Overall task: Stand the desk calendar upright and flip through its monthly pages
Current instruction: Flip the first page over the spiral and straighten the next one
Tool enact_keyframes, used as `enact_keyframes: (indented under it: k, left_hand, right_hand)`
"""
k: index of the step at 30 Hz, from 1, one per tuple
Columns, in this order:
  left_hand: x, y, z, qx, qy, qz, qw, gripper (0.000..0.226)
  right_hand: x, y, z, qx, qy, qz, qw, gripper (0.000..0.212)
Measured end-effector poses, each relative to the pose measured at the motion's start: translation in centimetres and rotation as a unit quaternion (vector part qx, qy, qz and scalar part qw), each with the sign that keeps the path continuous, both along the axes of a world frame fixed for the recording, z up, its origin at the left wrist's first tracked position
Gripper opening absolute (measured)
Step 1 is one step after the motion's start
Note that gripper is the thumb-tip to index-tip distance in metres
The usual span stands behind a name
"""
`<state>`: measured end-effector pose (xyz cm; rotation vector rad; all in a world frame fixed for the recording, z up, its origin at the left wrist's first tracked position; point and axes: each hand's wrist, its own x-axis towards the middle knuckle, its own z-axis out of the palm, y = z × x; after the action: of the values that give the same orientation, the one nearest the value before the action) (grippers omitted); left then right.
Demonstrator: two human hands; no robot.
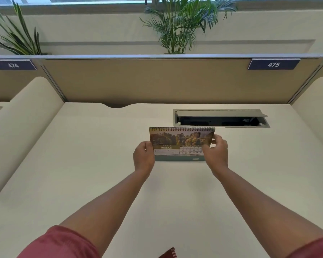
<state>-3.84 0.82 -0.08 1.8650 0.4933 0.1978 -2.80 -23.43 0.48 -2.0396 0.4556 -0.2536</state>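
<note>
The spiral-bound desk calendar stands upright on the cream desk, a little beyond the middle. Its front page shows a rocky landscape photo above the word MARCH and a date grid. My left hand grips the calendar's left edge. My right hand holds the right edge, thumb and fingers pinched on the front page near its upper corner. The lower right of the page is hidden behind my right hand.
An open cable tray with a raised grey lid is set into the desk just behind the calendar. A tan partition with labels 474 and 475 closes the back. Curved side dividers stand left and right. Potted palms sit above.
</note>
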Motion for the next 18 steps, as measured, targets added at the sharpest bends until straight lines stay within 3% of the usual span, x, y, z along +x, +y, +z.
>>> enact_keyframes:
  k: [3, 9, 15, 18]
  left_hand:
    - [-0.9, -0.1, -1.2, 0.021, 0.026, -0.007, 0.999, 0.021]
    - [-2.0, -0.4, -1.2, 0.045, 0.036, -0.038, 0.998, 0.032]
    - [-2.2, 0.4, -0.7, 0.019, 0.047, 0.005, 0.999, 0.012]
    - [-2.4, 0.8, -0.6, 0.011, 0.03, -0.002, 0.999, 0.023]
  right_hand:
    - [-0.4, -0.1, -0.8, 0.009, 0.035, 0.011, 0.999, 0.04]
    - [-1.5, 0.4, -0.4, 0.045, 0.036, 0.033, 0.998, 0.024]
    - [-2.3, 0.6, -0.1, 0.079, 0.045, 0.028, 0.995, 0.027]
    - [-2.6, 0.4, -0.6, 0.09, 0.051, 0.025, 0.994, 0.028]
